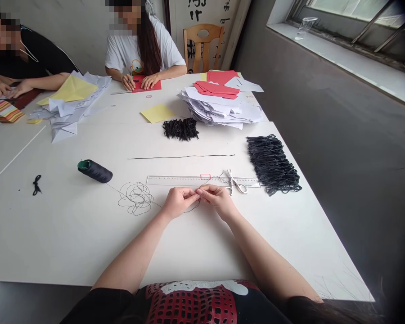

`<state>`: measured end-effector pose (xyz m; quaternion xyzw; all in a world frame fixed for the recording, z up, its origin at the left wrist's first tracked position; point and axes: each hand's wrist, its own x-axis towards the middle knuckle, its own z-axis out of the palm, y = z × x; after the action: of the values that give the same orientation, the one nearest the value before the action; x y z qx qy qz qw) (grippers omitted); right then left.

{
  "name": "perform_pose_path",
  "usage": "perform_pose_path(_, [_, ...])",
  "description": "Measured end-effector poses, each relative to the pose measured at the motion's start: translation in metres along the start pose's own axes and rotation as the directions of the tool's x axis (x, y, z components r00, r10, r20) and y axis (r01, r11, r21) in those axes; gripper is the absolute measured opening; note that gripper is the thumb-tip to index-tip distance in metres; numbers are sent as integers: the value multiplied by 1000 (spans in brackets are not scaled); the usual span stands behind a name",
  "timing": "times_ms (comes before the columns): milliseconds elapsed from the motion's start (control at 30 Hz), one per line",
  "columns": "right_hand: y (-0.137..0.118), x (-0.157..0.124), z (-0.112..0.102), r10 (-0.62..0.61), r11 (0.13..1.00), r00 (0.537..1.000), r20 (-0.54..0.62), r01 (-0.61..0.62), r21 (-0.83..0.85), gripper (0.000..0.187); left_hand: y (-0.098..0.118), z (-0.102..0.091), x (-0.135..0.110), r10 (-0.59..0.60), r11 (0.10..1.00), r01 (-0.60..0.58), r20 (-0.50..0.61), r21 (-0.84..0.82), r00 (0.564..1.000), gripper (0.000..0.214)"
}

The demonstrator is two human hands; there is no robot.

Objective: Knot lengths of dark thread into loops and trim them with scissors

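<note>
At left, the spool (99,173) trails loose thread (136,198) over the bench (70,243), seemingly uncut; left hand (177,201) pinching it, right hand (222,202) pinching too, fingertips meeting; scissors (234,181) lying idle; rightmost, heaped looped cords (273,164), apparently finished!

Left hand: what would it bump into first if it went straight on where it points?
Probably the right hand: it lies just ahead of the left hand, fingertips seemingly touching, though depth is unclear.
</note>
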<state>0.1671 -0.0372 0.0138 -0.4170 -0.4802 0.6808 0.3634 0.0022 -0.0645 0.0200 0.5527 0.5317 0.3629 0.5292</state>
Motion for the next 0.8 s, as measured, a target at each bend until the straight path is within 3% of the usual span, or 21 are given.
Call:
perform_pose_path(133, [-2,2,-3,45,993,999,-18,-42,109,36,3,-4,0,-112,979,133,137,-155,984,32])
perform_pose_path(300, [-4,4,-9,136,945,987,-86,-103,310,43,7,-12,1,-250,940,286,193,-185,949,32])
perform_pose_path(567, [-6,6,-16,93,949,977,-192,-28,315,42,7,-15,0,-268,940,307,230,-152,936,29])
perform_pose_path(800, [-5,12,-28,29,943,942,-334,85,321,42,7,-14,0,-283,938,320,244,-130,928,27])
